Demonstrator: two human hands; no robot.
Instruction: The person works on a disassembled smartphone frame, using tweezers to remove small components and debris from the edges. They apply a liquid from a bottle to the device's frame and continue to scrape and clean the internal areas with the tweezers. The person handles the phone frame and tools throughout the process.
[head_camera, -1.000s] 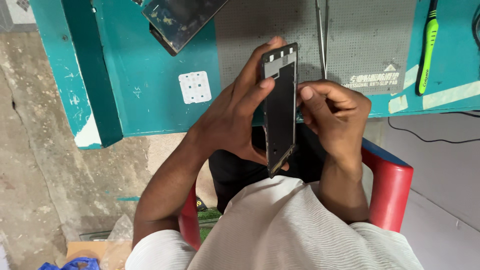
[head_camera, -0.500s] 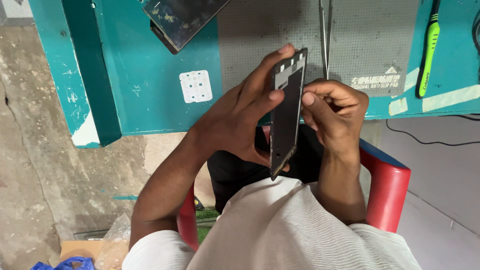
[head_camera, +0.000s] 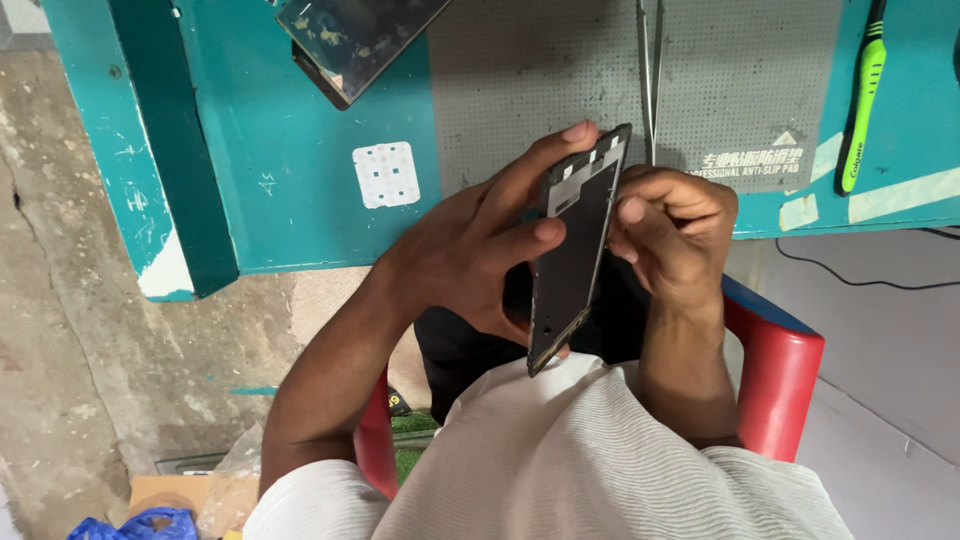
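1. Right now I see my left hand (head_camera: 470, 250) wrapped around a dark phone frame (head_camera: 575, 255), holding it nearly on edge, its long side running from upper right to lower left, above my lap and in front of the teal table (head_camera: 300, 200).
2. My left grip is closed on the phone frame: the forefinger lies along its top end, the thumb presses on its flat face near the middle, and the other fingers are hidden behind it.
3. My right hand (head_camera: 675, 235) sits just beside the frame's right edge, curled into a loose fist with the thumb tip touching that edge near the top. I cannot tell whether this grip pinches something small or is merely closed; nothing shows between its fingers.
4. The lower end of the frame hangs over my white ribbed shirt (head_camera: 570, 460).
5. On the table a grey anti-slip mat (head_camera: 720, 80) lies under a pair of metal tweezers (head_camera: 650, 70), which point toward my hands, well clear of the frame.
6. A dark screen panel (head_camera: 355, 35) lies tilted at the table's far edge, to the left of the mat.
7. A small white sticker sheet (head_camera: 386, 174) sits on the bare teal top, near my left wrist.
8. A green-and-black toothbrush (head_camera: 862, 95) lies off to the right of the mat.
9. I am seated in a red chair (head_camera: 785, 370), its arms showing on both sides of me.
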